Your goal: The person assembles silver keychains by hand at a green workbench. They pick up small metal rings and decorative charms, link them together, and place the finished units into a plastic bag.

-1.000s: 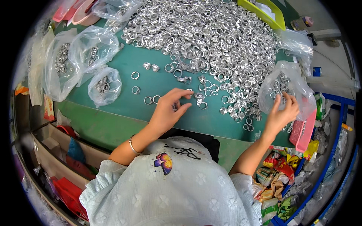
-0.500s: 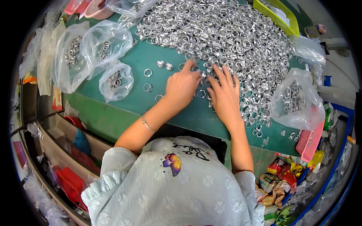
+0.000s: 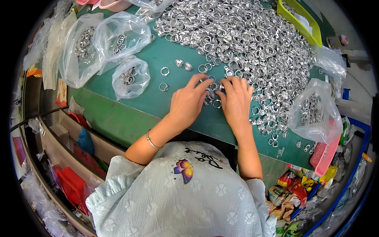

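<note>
A large heap of silver-coloured metal rings (image 3: 241, 35) covers the far middle and right of the green table. At its near edge both my hands work on a small cluster of rings (image 3: 213, 87). My left hand (image 3: 186, 103) has its fingers and thumb closed around rings on the cluster's left side. Facing it, my right hand (image 3: 237, 103) is bent with thumb and fingertips together at the cluster's right side; the fingers partly hide what they pinch. Left of my hands, a few single rings (image 3: 164, 86) lie apart on the table.
See-through plastic bags holding rings stand at the left, the nearest being a small bag (image 3: 131, 78). Another bag of rings (image 3: 314, 112) is at the right, beside a pink tray (image 3: 327, 156). A yellow-green basket (image 3: 302, 25) sits at the far right. The table's near edge (image 3: 154, 120) faces me.
The view has shifted slightly, so the table and bags appear farther right. My hands have drawn back from the heap's edge, and my right fingers, spread before, are now curled in.
</note>
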{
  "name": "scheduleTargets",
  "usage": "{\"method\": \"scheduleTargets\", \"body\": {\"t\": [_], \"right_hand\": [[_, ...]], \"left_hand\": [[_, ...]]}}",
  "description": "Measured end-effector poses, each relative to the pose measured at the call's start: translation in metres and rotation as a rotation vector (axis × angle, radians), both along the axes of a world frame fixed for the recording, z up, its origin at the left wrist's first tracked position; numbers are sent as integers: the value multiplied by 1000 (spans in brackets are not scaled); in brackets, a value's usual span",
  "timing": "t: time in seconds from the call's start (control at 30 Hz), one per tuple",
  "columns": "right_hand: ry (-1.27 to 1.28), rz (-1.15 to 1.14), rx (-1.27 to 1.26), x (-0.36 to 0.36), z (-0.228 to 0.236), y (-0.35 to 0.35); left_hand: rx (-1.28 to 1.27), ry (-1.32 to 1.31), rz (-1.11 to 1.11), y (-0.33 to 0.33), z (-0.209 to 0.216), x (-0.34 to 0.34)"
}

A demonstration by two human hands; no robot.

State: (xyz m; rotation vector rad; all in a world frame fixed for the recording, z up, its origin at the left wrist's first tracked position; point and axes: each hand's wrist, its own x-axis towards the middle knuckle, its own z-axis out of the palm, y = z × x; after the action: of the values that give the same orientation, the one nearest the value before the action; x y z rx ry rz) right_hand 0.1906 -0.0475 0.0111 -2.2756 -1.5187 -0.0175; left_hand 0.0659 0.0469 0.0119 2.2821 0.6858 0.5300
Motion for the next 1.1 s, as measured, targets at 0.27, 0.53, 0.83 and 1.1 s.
{"method": "scheduleTargets", "body": {"t": [0.27, 0.53, 0.83, 1.1], "right_hand": [[1611, -122, 499, -12, 10, -31], [1805, -18, 465, -23, 11, -34], [1636, -81, 386, -26, 3, -40], [978, -202, 182, -8, 14, -27]], "left_hand": [[-793, -263, -39, -7, 18, -14], [-694, -301, -56, -15, 15, -15], [-543, -245, -29, -23, 5, -32], [-1841, -499, 122, -1, 5, -48]]}}
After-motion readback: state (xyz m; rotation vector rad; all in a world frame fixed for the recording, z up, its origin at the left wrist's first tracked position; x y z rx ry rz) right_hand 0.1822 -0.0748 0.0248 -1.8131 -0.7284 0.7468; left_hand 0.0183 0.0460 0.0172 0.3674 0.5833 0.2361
